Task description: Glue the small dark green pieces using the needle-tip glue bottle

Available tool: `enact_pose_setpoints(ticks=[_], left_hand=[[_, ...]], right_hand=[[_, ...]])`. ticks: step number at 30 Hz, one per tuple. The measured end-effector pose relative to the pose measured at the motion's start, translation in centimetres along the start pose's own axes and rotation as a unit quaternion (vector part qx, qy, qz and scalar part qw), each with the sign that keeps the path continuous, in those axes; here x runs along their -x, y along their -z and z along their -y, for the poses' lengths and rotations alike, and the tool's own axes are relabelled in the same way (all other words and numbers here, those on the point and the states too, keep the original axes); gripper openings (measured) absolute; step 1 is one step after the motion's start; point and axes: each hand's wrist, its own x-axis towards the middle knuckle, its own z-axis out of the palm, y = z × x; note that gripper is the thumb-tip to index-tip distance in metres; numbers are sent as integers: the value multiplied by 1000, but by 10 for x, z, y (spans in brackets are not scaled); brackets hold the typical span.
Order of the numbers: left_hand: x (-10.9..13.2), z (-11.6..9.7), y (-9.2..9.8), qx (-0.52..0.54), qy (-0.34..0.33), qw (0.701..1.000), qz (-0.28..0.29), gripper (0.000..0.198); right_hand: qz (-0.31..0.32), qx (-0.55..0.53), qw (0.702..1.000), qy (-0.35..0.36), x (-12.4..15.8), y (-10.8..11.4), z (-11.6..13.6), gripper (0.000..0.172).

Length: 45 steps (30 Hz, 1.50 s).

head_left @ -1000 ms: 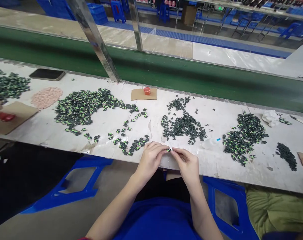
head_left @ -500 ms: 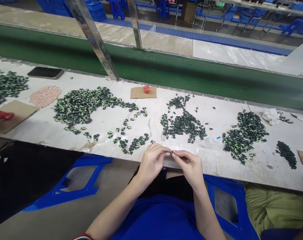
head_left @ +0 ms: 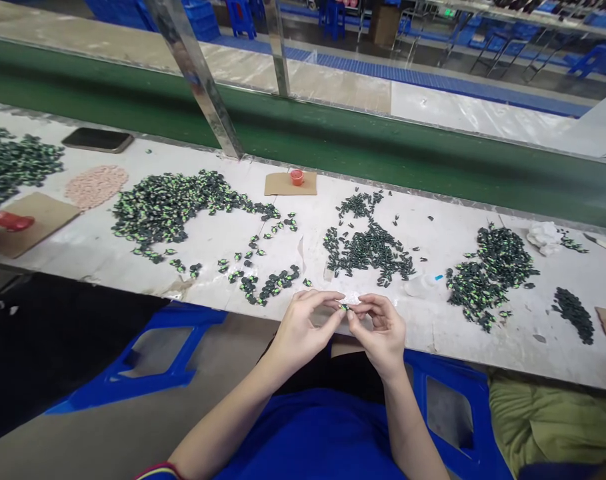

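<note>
A small dark green and bright green piece point(head_left: 343, 307) is held at the table's near edge between the fingertips of both hands. My left hand point(head_left: 305, 327) pinches it from the left, its forefinger stretched above it. From the right, my right hand point(head_left: 381, 328) presses thumb and fingertips against the same piece. Its exact shape is too small to make out. Left of my hands lies a heap of similar dark and bright green pieces point(head_left: 157, 207), with a loose trail point(head_left: 270, 285) running towards me. Beyond my hands is a pile of small plain dark green parts point(head_left: 373, 250).
A red cup point(head_left: 297, 177) stands on cardboard point(head_left: 277, 184) at the back. A small clear bottle with a blue tip point(head_left: 423, 285) lies right of my hands. Farther right are more green pieces point(head_left: 503, 257). Pink pieces point(head_left: 95, 187) and a phone point(head_left: 97, 140) lie left. A metal post point(head_left: 203, 87) rises behind.
My fingers have shifted their grip on the small piece. The left forefinger has lifted off it and the right fingers have spread a little. The view has shifted slightly.
</note>
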Motion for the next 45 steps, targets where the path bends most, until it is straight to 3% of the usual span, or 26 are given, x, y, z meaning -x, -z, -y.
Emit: enact_pose_setpoints(ticks=[7, 10, 12, 15, 18, 21, 26, 31, 35, 38, 41, 43, 45], left_hand=[[2, -4, -8, 33, 21, 999, 30, 20], [0, 0, -13, 51, 11, 994, 92, 31], [-3, 6, -10, 31, -13, 993, 112, 35], [-12, 22, 7, -68, -12, 997, 32, 25], [-21, 38, 25, -184, 7, 979, -84, 9], [-25, 48, 31, -231, -29, 969, -88, 10], [-30, 52, 21, -257, -105, 961, 7, 32], [-33, 53, 21, -294, -112, 948, 52, 41], [-30, 45, 17, -225, -95, 966, 82, 41], [-24, 35, 4, -146, -82, 980, 105, 29], [-16, 29, -14, -93, -50, 987, 122, 18], [-13, 30, -24, -99, -27, 989, 107, 10], [-10, 33, -29, -134, -19, 989, 63, 4]], right_hand=[[28, -4, 1000, -11, 1, 12, 2, 20], [52, 40, 998, -17, 2, 31, 2, 18], [30, 78, 996, -15, 2, 49, 0, 18], [-136, 116, 984, 9, -3, 81, -2, 22], [-344, 144, 927, 47, -16, 110, -4, 28], [-416, 144, 894, 88, -34, 128, -9, 33], [-380, 204, 895, 112, -46, 136, -20, 47], [-234, 409, 865, 171, -40, 126, -27, 57], [-165, 453, 864, 148, -45, 115, -31, 55], [-135, 411, 893, 125, -48, 106, -28, 41], [-116, 278, 949, 89, -44, 98, -21, 35], [-108, 150, 981, 60, -38, 94, -17, 35], [-109, 68, 991, 40, -33, 91, -15, 35]])
